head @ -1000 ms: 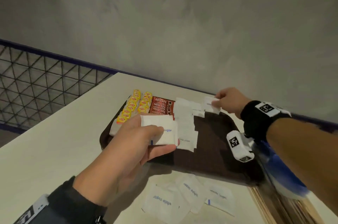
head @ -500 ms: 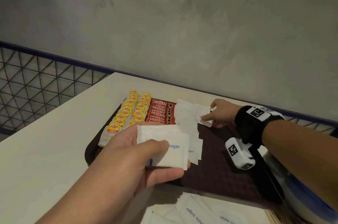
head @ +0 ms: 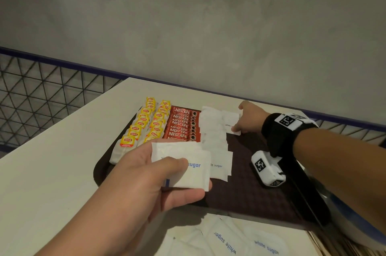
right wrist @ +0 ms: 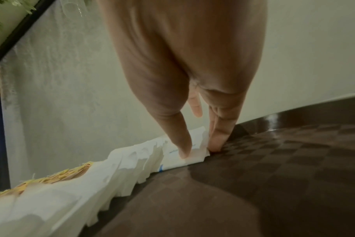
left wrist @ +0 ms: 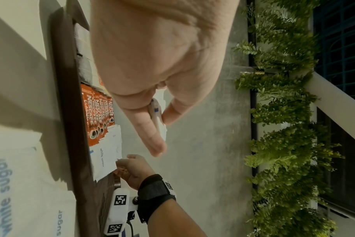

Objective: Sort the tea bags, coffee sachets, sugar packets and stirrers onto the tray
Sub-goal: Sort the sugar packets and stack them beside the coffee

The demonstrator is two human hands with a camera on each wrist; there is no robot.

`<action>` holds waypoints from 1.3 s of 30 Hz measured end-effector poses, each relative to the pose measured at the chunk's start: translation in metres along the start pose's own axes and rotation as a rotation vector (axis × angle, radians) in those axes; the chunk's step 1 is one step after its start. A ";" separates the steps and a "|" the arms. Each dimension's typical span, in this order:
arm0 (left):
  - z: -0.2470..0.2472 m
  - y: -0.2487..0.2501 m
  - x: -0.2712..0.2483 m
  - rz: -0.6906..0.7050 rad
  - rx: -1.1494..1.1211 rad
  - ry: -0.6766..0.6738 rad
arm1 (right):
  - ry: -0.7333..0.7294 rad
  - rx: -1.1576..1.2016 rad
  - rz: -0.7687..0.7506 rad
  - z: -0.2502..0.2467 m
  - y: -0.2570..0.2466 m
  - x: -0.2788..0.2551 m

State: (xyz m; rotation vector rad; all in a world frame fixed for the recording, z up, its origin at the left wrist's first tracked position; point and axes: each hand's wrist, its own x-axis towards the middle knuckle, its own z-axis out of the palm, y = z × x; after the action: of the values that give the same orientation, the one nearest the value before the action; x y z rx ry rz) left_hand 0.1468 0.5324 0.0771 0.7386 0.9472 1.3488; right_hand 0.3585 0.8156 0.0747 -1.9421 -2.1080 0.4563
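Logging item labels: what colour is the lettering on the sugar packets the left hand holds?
Blue on white sugar packets, clearest in the head view.

Cream surface (head: 62,161) against a grey plaster wall (head: 208,26). Black wire mesh fence (head: 41,97) at left — dark blue top rail. Leafy green plants (left wrist: 284,128) — left wrist view only.

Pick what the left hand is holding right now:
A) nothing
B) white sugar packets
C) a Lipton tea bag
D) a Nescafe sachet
B: the left hand pinches white sugar packets between thumb and fingers above the tray; the blue word "sugar" shows beside the thumb in the head view.
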 end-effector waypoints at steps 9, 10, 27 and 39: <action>0.003 0.002 -0.005 0.076 -0.050 -0.004 | 0.019 0.033 -0.005 -0.020 -0.015 -0.027; 0.003 0.002 -0.005 0.072 -0.043 -0.010 | 0.029 0.086 -0.035 -0.026 -0.020 -0.038; 0.012 0.018 -0.024 0.034 -0.152 -0.146 | -0.110 0.971 -0.251 -0.022 -0.060 -0.238; 0.009 0.009 -0.018 0.108 0.087 -0.083 | -0.119 0.896 -0.355 -0.017 -0.058 -0.242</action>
State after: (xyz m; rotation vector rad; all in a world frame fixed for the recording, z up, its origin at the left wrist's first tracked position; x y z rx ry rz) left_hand 0.1510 0.5164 0.0917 0.9166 0.9158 1.3664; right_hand 0.3333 0.5718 0.1211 -1.0338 -1.7657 1.1923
